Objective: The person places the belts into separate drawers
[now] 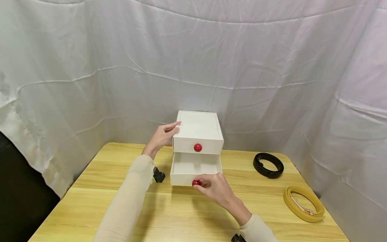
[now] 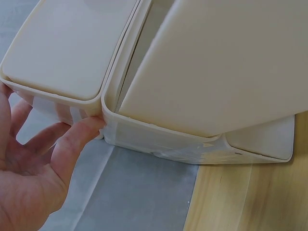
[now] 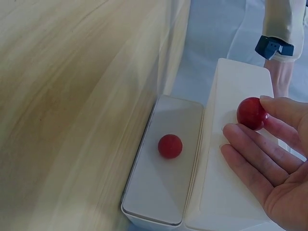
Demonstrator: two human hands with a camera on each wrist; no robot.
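Note:
A white two-drawer box (image 1: pixel 198 129) stands at the back middle of the wooden table (image 1: pixel 181 215). Its upper drawer is closed and carries a red knob (image 1: pixel 198 147) (image 3: pixel 170 146). The lower drawer (image 1: pixel 195 164) is pulled out toward me and looks empty. My right hand (image 1: pixel 211 186) (image 3: pixel 269 154) pinches the lower drawer's red knob (image 1: pixel 196 183) (image 3: pixel 251 113) lightly between thumb and forefinger. My left hand (image 1: pixel 164 136) (image 2: pixel 33 168) rests with straight fingers on the box's upper left edge (image 2: pixel 103 108).
A coiled black belt (image 1: pixel 268 164) lies at the back right of the table. A coiled yellow belt (image 1: pixel 303 203) lies nearer, by the right edge. White cloth (image 1: pixel 193 67) hangs around the table on all sides.

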